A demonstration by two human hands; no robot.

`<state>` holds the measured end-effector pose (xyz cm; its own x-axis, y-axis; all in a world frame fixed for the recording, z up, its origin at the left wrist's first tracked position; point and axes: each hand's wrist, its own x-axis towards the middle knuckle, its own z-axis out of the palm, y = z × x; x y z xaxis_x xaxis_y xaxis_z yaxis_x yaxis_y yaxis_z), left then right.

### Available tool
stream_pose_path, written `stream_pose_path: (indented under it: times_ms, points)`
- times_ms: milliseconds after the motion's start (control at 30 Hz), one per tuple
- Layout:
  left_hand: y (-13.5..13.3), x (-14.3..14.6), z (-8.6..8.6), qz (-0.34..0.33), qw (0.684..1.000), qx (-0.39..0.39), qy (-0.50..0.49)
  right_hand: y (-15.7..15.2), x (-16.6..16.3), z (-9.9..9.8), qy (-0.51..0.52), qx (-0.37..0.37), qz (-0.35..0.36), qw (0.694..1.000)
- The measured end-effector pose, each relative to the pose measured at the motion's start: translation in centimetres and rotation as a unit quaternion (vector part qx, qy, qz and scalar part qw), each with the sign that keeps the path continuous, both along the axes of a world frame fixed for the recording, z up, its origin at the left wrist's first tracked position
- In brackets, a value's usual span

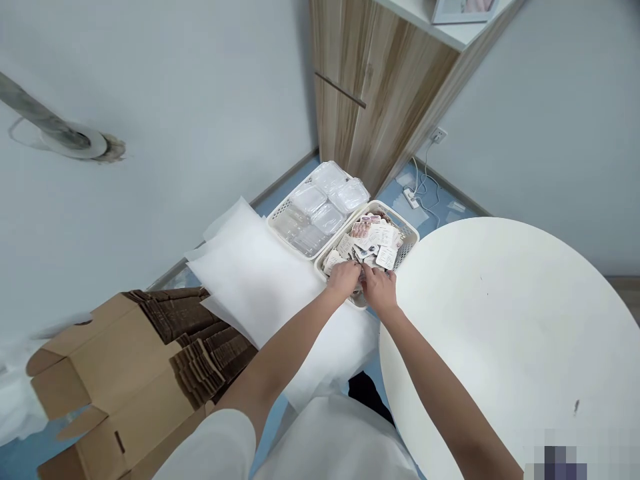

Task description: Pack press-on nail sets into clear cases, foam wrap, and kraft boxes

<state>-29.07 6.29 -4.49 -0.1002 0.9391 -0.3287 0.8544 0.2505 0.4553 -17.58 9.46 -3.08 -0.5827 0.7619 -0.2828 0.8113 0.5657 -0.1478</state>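
My left hand (pixel 343 277) and my right hand (pixel 379 288) both reach into the near end of a white plastic basket (pixel 409 233) filled with several small printed cards and packets (pixel 376 239). The fingers of both hands are curled down among the cards; what they grip is hidden. The two hands almost touch each other. A second white basket (pixel 278 218) beside it, to the left, holds clear plastic boxes (pixel 320 203).
A round white table (pixel 515 340) fills the right. White foam sheets (pixel 250 280) lie left of the baskets. An open cardboard box (pixel 125 373) with stacked brown cardboard pieces stands at lower left. A wooden cabinet (pixel 370 87) and a power strip (pixel 411 197) are behind.
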Motion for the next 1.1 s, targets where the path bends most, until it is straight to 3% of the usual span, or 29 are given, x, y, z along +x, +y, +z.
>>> stream_pose_path:
  times_ms: [167,400,567,667,767,867,1000,1100]
  points:
    - [-0.2,-0.9,0.2,0.019,0.998,0.058,-0.027,0.5,-0.6,-0.3,0.002,-0.008,-0.023,1.0]
    - [-1.2,-1.1,0.3,0.01,0.991,0.111,-0.078,0.8,-0.4,-0.7,0.099,0.001,-0.02,0.995]
    - [-1.7,-1.2,0.9,0.008,0.984,0.142,-0.106,0.9,-0.3,-0.2,0.171,-0.057,-0.028,0.983]
    - [-2.0,-1.4,1.9,0.046,0.973,0.19,-0.122,1.0,0.3,0.7,0.247,-0.102,-0.09,0.959]
    - [-2.6,-1.1,3.2,0.113,0.954,0.227,-0.16,0.5,1.6,2.4,0.357,-0.155,-0.209,0.897]
    - [-3.7,0.5,4.3,0.155,0.931,0.226,-0.241,-0.8,3.8,4.5,0.463,-0.21,-0.314,0.802]
    - [-5.5,4.5,6.2,0.124,0.891,0.184,-0.396,-4.2,8.0,7.5,0.558,-0.255,-0.405,0.678]
    - [-6.9,8.5,7.7,0.097,0.861,0.139,-0.479,-7.4,11.8,9.3,0.59,-0.271,-0.452,0.612]
